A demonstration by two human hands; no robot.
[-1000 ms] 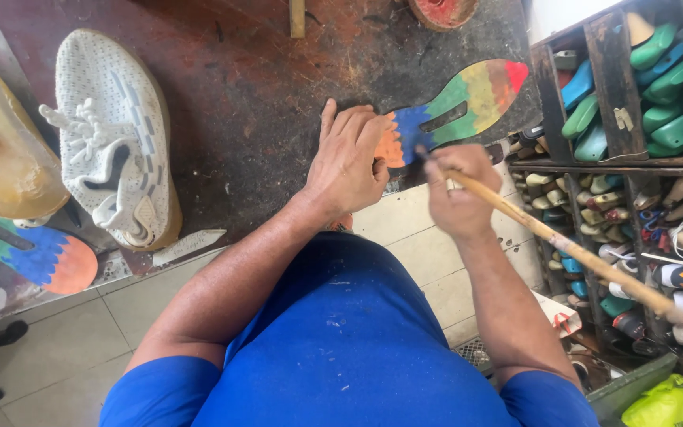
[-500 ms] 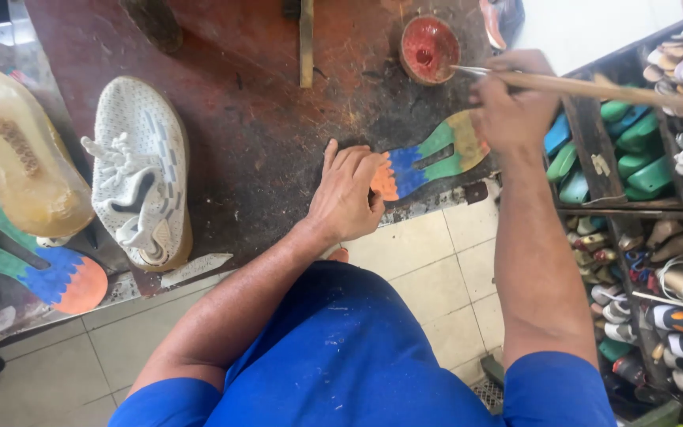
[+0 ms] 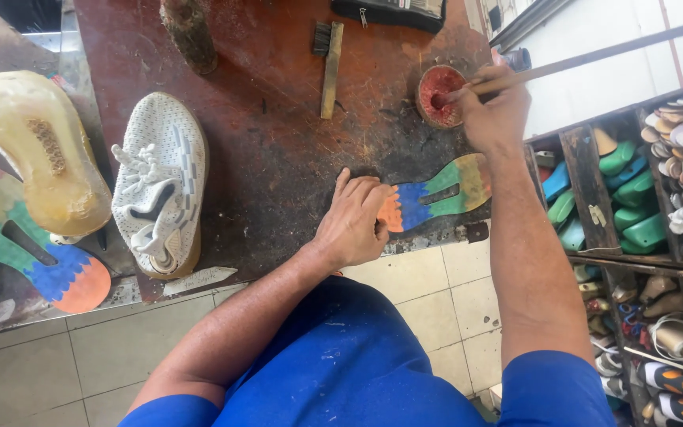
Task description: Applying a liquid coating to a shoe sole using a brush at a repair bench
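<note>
Brush handle (image 3: 594,55), long and wooden, sits clamped in your right hand (image 3: 496,115), fingers closed tight around it near the working end, while the rest of the stick runs up and away to the right past the wall. Its tip dips into the small round pot (image 3: 439,96) smeared red inside, just left of your knuckles on the stained brown bench (image 3: 278,166). Below that hand lies the multicoloured outsole (image 3: 436,198), banded orange, blue, green and yellow, flat on the bench near its front edge; your left hand (image 3: 355,223) presses down on its orange end, palm flat and fingers spread, gripping nothing. Beyond the pot, further left, a small bristle brush (image 3: 329,63) rests on the bench, with a dark zipped case (image 3: 393,11) at the far edge. Well to the left of your left hand a white knit sneaker (image 3: 160,186) lies on its side, then a yellowish sole (image 3: 41,150) turned bottom up, and a second multicoloured outsole (image 3: 33,253) beside it. To the right of your right arm, wooden shelves (image 3: 642,198) hold green and blue shoe lasts and stacked soles.
</note>
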